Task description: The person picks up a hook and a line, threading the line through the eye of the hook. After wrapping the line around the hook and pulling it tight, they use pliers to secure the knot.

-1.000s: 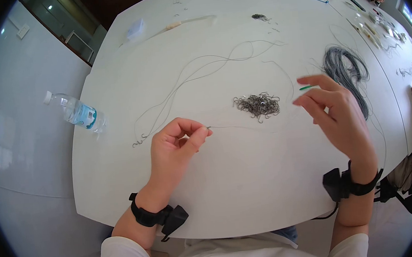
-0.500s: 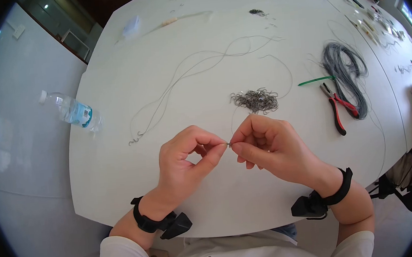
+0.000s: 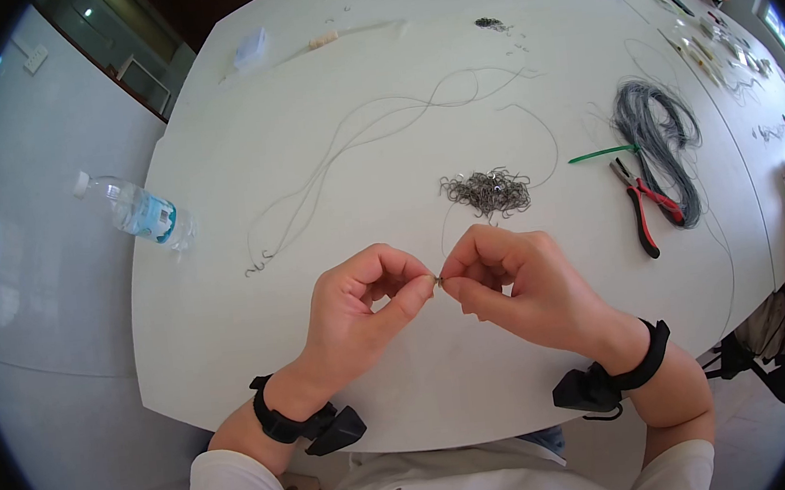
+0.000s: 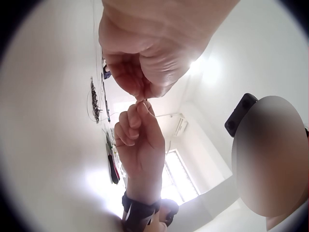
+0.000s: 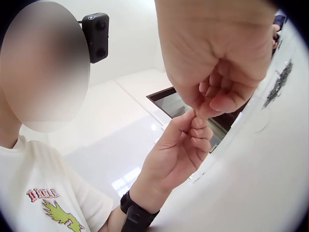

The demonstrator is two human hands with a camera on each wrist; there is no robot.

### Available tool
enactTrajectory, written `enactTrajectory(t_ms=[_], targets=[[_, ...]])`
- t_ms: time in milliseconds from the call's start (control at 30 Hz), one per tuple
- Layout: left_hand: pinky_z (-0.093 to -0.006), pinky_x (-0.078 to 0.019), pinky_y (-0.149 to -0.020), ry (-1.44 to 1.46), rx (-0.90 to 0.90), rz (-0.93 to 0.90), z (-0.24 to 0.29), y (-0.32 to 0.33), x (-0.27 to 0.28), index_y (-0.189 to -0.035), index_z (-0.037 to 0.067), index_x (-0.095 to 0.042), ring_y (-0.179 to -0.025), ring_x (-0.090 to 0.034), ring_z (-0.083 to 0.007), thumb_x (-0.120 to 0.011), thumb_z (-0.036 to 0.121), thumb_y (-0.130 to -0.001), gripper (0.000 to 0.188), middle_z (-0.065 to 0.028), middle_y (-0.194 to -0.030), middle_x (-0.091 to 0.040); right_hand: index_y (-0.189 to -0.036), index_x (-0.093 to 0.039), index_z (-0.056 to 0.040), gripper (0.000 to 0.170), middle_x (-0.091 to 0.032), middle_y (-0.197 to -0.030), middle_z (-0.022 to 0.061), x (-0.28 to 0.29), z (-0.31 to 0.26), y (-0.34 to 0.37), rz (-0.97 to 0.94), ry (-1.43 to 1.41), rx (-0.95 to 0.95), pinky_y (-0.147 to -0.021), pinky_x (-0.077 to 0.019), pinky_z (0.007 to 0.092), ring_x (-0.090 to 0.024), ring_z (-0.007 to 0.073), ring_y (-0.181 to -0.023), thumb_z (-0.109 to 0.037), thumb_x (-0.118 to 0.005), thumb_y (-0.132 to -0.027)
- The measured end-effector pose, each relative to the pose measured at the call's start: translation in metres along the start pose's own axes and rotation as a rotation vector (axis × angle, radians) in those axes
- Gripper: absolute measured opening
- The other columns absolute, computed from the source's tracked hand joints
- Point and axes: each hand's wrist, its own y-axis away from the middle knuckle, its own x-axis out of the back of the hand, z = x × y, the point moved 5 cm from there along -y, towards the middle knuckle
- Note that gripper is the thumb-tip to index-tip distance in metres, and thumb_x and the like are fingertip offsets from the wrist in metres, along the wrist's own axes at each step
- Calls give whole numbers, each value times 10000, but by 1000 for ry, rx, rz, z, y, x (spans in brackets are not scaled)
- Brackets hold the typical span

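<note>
In the head view the left hand and the right hand meet fingertip to fingertip above the table. Between them is a tiny metal hook, mostly hidden, pinched from both sides by thumb and index finger. A thin line rises from the fingertips towards a pile of small dark hooks just beyond. The left wrist view has the right hand below the left; the right wrist view has the left hand touching the right hand's fingertips.
Lines with hooks lie at the left, near a water bottle. Red-handled pliers, a green tie and a grey bundle of line lie at the right. Another person sits at the far right.
The right hand has come from beside the grey bundle to the left hand and pinches the hook there. The left hand has moved slightly right and nearer the body.
</note>
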Motion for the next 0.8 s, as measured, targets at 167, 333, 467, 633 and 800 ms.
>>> enactTrajectory(t_ms=[167,333,467,633,800], targets=[[-235,-532,-789,-19,-44,22,-2,0,3,-981,-5,-661,-836,-629,-64,-674,52,-944,70,-15,-908,-683,-917,-633,-1,93,-632,-656,36,-1,1,-1,18,62,59,-530,-443,246,-538,82,-552,-88,-664,-912],[-230,-534,-775,-46,-36,20,-1,1,1,-981,-4,-665,-827,-631,-64,-681,53,-940,72,-16,-914,-687,-915,-635,2,96,-628,-655,34,-3,4,-1,13,-39,36,-520,-421,250,-524,80,-550,-90,-660,-913],[-230,-534,-772,-39,-23,11,-2,1,1,-982,-4,-666,-830,-632,-64,-682,55,-939,74,-15,-910,-686,-917,-641,4,100,-604,-642,23,-3,6,-2,-2,-26,15,-518,-402,247,-496,71,-550,-95,-659,-915],[-234,-521,-760,-178,-119,45,6,0,2,-959,-8,-657,-819,-628,-81,-660,-4,-934,26,-29,-894,-669,-921,-644,0,114,-554,-611,0,-1,3,-1,2,-20,48,-506,-375,244,-455,57,-538,-113,-661,-925],[-245,-533,-777,-317,-223,36,11,0,4,-961,-13,-673,-831,-643,-97,-656,-17,-939,28,-46,-911,-684,-925,-648,-1,131,-522,-596,-13,-3,4,-2,-28,-42,42,-492,-343,248,-419,51,-527,-131,-661,-938]])
